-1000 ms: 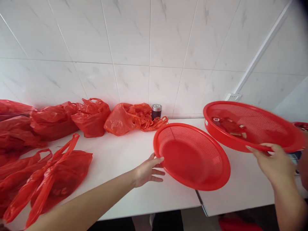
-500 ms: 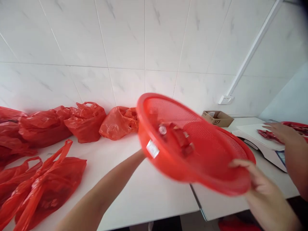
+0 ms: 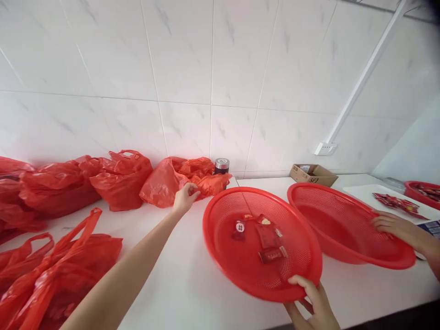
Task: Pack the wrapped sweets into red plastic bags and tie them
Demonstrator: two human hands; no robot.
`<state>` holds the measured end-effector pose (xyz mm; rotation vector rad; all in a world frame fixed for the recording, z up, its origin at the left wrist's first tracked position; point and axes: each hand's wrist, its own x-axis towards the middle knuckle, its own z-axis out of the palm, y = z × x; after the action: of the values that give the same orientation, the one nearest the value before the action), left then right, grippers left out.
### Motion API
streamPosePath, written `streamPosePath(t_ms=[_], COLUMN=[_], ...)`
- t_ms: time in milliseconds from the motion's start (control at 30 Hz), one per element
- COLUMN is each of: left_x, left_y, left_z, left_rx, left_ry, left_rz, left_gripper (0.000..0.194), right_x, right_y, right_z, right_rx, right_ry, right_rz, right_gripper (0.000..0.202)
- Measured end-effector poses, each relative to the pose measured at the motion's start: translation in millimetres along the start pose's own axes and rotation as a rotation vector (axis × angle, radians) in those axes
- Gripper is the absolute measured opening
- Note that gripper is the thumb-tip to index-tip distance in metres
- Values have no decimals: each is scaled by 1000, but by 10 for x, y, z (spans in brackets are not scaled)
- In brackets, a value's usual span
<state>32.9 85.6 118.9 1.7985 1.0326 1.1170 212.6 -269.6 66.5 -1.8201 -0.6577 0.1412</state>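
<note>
A round red plastic mesh basket (image 3: 220,270) sits at the middle front, slightly tilted, with a few small red wrapped packets (image 3: 270,238) inside. My right hand (image 3: 314,302) grips its near right rim, thumb over the edge and fingers underneath. To the left of the basket, my left hand (image 3: 185,198) is by an orange-red plastic bag (image 3: 206,176) near the wall. Its fingers are bent with a gap at the thumb, and nothing shows in them. Whether they touch the bag is unclear.
Another person's hand (image 3: 400,229) holds a second red basket (image 3: 330,229) on the right. Filled red bags (image 3: 125,181) line the left side. By the wall stand a dark silver-lidded container (image 3: 222,166) and a cardboard box (image 3: 313,175). Red packets (image 3: 395,203) lie on a white surface.
The basket has come down and flattened out, away from the other basket. My left hand has let go of its rim and moved up beside the bag. The other person's hand now holds the second basket.
</note>
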Motion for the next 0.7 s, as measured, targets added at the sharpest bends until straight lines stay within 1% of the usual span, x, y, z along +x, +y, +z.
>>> streamPosePath(t_ms=[33,100,167,200,233,267,300,333,367,433,500,533,567,600,633,700], left_x=[-54,-260,-589,-788,-1003,-1224,-1445,-1656,-1849,-2157,-2332,-2369,-2377,-2364,-2337,-2267], left_y=[13,41,37,16,-18,-60,-103,-140,-166,-175,-143,-130,-129,-146,-183,-298], left_z=[-70,-234,-405,-480,-540,-582,-604,-608,-598,-554,-521,-523,-540,-574,-623,-743], left_rx=[-74,-222,-344,-387,-415,-440,-476,-540,-618,-780,-832,-805,-761,-715,-673,-603], left_ry=[62,141,156,154,152,152,142,108,48,-144,-332,-372,-349,-261,-121,186], left_rz=[-14,-46,-88,-113,-139,-170,-213,-278,-352,-500,-572,-573,-559,-535,-502,-436], left_gripper=[43,56,55,51,46,41,37,35,33,29,27,26,26,28,30,35], right_x=[-4,-46,-146,-220,-306,-400,-496,-588,-668,-772,-793,-778,-750,-713,-669,-573], right_y=[3,17,39,44,38,16,-27,-93,-178,-386,-594,-681,-752,-805,-841,-871], right_z=[68,195,316,380,449,527,611,700,790,947,1041,1056,1051,1029,995,907], right_rx=[36,167,309,360,390,401,401,402,415,484,553,566,558,532,494,417], right_ry=[26,67,106,115,99,50,-29,-124,-223,-402,-578,-671,-757,-813,-826,-745], right_rz=[26,96,145,155,159,163,169,175,176,137,56,0,-68,-138,-196,-253], right_gripper=[40,60,77,77,72,63,55,50,48,50,48,42,36,32,31,32])
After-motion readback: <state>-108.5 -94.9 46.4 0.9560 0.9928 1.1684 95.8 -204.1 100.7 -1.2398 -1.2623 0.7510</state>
